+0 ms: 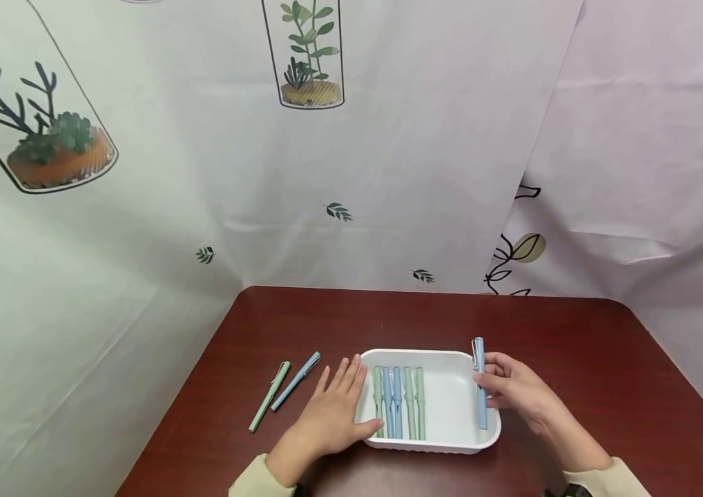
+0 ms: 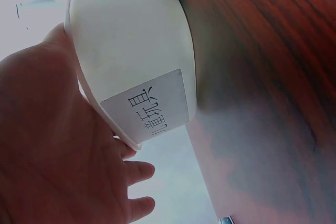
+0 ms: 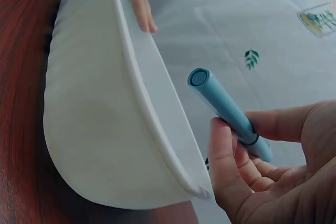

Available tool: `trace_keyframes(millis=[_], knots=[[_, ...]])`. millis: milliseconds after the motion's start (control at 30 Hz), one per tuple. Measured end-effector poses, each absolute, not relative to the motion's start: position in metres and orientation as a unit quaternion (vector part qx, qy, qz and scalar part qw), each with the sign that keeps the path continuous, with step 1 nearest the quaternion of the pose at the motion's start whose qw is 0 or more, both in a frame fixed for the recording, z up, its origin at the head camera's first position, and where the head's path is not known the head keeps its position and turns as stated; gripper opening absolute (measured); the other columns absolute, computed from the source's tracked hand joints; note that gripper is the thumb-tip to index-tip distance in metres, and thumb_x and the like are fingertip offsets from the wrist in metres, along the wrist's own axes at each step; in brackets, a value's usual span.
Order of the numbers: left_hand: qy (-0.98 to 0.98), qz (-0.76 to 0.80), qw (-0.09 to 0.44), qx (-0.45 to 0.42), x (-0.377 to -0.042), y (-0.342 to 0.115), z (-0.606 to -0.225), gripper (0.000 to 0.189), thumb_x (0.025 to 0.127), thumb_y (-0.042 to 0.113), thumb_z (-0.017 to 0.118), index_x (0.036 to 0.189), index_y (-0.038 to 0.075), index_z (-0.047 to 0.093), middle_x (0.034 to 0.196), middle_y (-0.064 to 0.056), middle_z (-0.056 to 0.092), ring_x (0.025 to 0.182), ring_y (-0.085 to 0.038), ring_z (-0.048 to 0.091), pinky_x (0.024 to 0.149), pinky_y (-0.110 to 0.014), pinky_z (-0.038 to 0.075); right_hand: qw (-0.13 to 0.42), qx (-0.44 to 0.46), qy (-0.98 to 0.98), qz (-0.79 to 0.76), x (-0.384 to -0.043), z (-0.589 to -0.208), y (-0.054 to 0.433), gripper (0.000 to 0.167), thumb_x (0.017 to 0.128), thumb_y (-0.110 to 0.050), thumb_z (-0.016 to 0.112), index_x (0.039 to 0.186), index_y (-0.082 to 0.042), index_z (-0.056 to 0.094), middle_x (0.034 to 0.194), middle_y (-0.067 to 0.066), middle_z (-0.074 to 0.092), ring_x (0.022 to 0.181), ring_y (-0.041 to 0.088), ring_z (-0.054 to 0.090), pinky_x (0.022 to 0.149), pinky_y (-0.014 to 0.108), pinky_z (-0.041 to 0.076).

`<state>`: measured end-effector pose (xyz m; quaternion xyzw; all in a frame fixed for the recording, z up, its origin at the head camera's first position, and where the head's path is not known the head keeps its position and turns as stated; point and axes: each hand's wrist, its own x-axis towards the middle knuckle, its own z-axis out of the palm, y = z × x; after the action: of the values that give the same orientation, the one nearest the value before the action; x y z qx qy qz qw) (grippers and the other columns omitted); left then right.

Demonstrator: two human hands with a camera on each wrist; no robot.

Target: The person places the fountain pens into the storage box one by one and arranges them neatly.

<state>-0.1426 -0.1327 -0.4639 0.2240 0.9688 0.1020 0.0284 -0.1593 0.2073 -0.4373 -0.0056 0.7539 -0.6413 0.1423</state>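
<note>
My right hand point(image 1: 516, 388) pinches a blue pen point(image 1: 481, 397) between thumb and fingers, over the right end of a white tray point(image 1: 451, 446). The right wrist view shows that blue pen point(image 3: 226, 106) above the tray's rim point(image 3: 152, 114), one round end toward the camera. Spread over the tray's left rim lies my left hand point(image 1: 333, 414), fingers straight, thumb across the near corner. Inside the tray, green pens point(image 1: 420, 404) and blue pens point(image 1: 398, 404) stand side by side in a row at the left. The left wrist view shows a label point(image 2: 149, 103) on the tray's side.
Left of the tray, a green pen point(image 1: 269, 397) and a blue pen point(image 1: 295, 382) lie slanted on the dark red table point(image 1: 302, 317). A pale printed cloth point(image 1: 389, 172) hangs behind the table and along its sides.
</note>
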Motion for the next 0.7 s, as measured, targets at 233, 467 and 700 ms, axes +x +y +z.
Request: trace_keyframes(millis=[233, 467, 700], knots=[[0.969, 0.093, 0.027, 0.226, -0.144, -0.133, -0.465, 0.095, 0.093, 0.067, 0.055, 0.16, 0.006, 0.029, 0.169, -0.013, 0.017, 0.155, -0.034, 0.017, 0.122, -0.058, 0.015, 0.122, 0.0, 0.775, -0.62, -0.161, -0.44, 0.192, 0.056, 0.095, -0.006, 0.066, 0.141, 0.011, 0.04, 0.097, 0.005, 0.056, 0.081, 0.019, 0.064, 0.07, 0.038, 0.06], [0.969, 0.094, 0.031, 0.227, -0.143, -0.134, -0.465, 0.096, 0.093, 0.068, 0.054, 0.16, 0.006, 0.027, 0.169, -0.012, 0.016, 0.155, -0.033, 0.016, 0.123, -0.058, 0.015, 0.118, 0.001, 0.787, -0.606, -0.162, -0.44, 0.175, 0.059, 0.094, -0.005, 0.067, 0.142, 0.011, 0.038, 0.1, 0.012, 0.055, 0.08, 0.02, 0.063, 0.068, 0.039, 0.06], [0.969, 0.096, 0.034, 0.227, -0.144, -0.134, -0.464, 0.095, 0.093, 0.067, 0.055, 0.16, 0.006, 0.027, 0.169, -0.013, 0.017, 0.155, -0.034, 0.016, 0.122, -0.059, 0.014, 0.125, 0.011, 0.792, -0.598, -0.163, -0.445, 0.158, 0.061, 0.093, -0.003, 0.067, 0.144, 0.009, 0.036, 0.097, 0.015, 0.053, 0.08, 0.021, 0.061, 0.065, 0.039, 0.06]])
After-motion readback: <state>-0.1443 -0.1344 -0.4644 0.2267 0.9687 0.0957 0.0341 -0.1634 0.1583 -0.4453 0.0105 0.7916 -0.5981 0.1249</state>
